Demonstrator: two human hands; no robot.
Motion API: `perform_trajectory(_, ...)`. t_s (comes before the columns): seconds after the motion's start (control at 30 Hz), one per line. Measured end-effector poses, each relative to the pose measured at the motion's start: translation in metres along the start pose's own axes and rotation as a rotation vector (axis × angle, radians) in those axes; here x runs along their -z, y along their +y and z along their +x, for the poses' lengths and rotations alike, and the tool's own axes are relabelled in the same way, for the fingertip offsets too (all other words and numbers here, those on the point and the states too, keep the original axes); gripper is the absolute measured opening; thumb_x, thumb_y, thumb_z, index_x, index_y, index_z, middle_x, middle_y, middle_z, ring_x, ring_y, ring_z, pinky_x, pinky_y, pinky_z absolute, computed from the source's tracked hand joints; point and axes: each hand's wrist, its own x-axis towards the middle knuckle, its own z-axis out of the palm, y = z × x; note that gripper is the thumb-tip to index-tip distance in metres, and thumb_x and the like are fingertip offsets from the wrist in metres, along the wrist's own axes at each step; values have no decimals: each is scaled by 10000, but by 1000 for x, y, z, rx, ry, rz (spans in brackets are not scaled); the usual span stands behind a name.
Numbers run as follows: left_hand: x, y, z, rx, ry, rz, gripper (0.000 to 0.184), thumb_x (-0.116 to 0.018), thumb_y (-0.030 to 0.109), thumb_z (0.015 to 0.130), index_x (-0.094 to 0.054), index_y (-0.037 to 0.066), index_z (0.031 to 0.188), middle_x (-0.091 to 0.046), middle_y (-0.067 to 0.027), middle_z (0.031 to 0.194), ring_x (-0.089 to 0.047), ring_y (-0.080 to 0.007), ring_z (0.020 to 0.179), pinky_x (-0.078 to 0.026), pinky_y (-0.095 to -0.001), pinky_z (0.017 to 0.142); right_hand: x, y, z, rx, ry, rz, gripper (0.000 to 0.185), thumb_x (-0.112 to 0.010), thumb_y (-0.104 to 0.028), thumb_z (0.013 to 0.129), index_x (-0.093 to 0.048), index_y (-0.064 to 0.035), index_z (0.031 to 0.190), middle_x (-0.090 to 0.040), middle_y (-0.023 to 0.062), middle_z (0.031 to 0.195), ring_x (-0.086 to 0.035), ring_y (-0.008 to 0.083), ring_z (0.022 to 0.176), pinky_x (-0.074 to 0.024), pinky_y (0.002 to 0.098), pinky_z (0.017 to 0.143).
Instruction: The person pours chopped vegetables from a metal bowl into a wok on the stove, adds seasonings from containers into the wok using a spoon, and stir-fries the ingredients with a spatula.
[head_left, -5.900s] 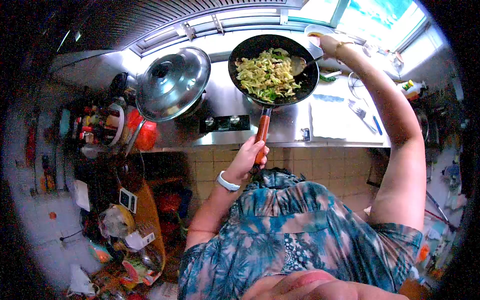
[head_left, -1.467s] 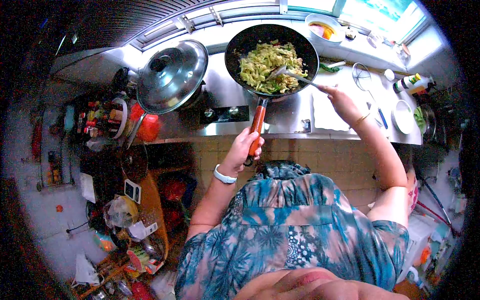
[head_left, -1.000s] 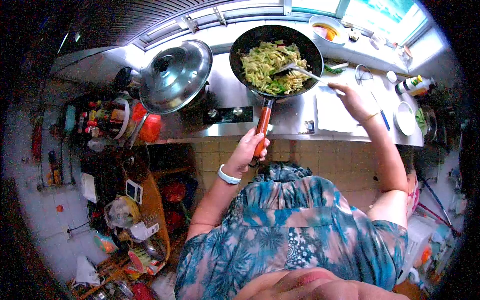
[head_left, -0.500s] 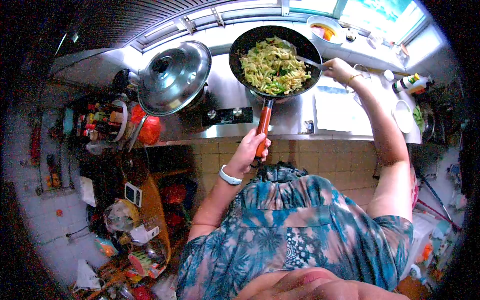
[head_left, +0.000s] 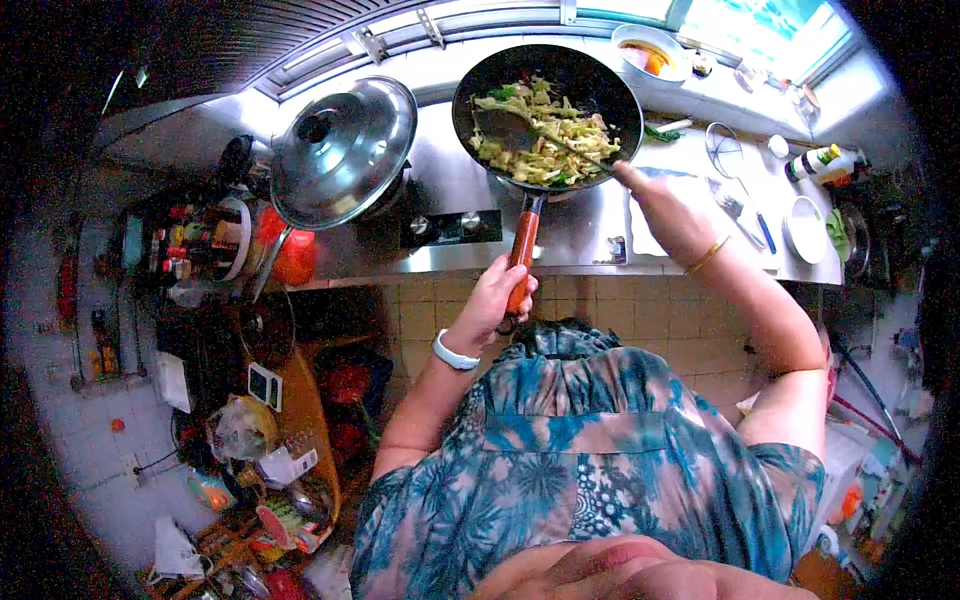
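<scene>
– what's on the counter (head_left: 570,230)?
– a black wok (head_left: 600,85) towards the back, with a shiny lid (head_left: 350,165) to the left of it
– and inside the wok?
– chopped food (head_left: 575,140), pale and green
– the hands?
– right hand (head_left: 680,215): fingers clamped on the end of the spatula (head_left: 505,132), its blade at the food's left side; left hand (head_left: 488,300): fingers wrapped around the wok's reddish handle (head_left: 522,245)
</scene>
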Motion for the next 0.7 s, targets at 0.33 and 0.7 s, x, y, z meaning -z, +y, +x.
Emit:
perform_trajectory(0.33, -1, -2, -2, -26, 34, 2, 320, -431, 229, 986, -397, 94, 1274, -547, -30, 827, -507, -85, 569, -435, -241, 474, 4, 91, 30, -48, 101, 61, 271, -453, -101, 889, -600, -118, 1116, -656, 201, 839, -663, 337, 802, -514, 449, 681)
perform_trajectory(0.7, -3, 0, -3, -8, 46, 10, 334, -449, 248, 985, -399, 98, 1279, -540, -22, 815, -498, -76, 560, -431, -231, 467, -83, 187, 175, 112, -1, 301, 354, -601, -73, 847, -621, -126, 1196, -689, 85, 881, -622, 198, 749, -506, 342, 749)
